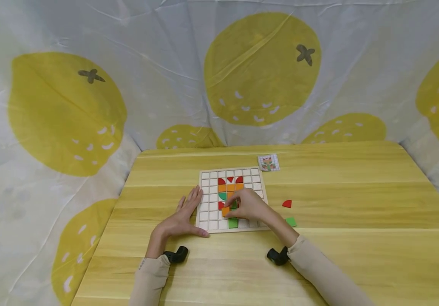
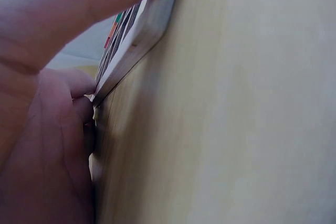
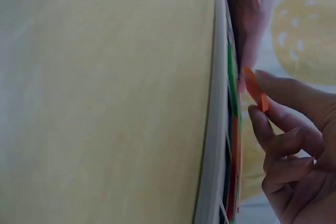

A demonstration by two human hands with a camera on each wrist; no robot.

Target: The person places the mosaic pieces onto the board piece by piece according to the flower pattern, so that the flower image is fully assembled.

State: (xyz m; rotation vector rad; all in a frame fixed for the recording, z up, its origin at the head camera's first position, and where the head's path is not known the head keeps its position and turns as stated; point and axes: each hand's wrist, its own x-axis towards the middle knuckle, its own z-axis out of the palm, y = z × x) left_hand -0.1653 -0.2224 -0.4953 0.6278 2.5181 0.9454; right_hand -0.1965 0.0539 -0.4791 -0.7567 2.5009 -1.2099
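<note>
A square wooden grid board lies on the table, with red, orange and green tiles set in its middle columns. My right hand pinches an orange square tile between thumb and fingers over the lower middle of the board. The right wrist view shows this orange tile held on edge, a little above the board's surface. With fingers spread, my left hand rests along the board's left side, thumb at the bottom edge. In the left wrist view its fingertips touch the board's side.
Right of the board lie a red quarter-circle tile and a green square tile, the latter close to my right forearm. A small printed pattern card lies beyond the board's top right corner. A lemon-print curtain hangs behind the table.
</note>
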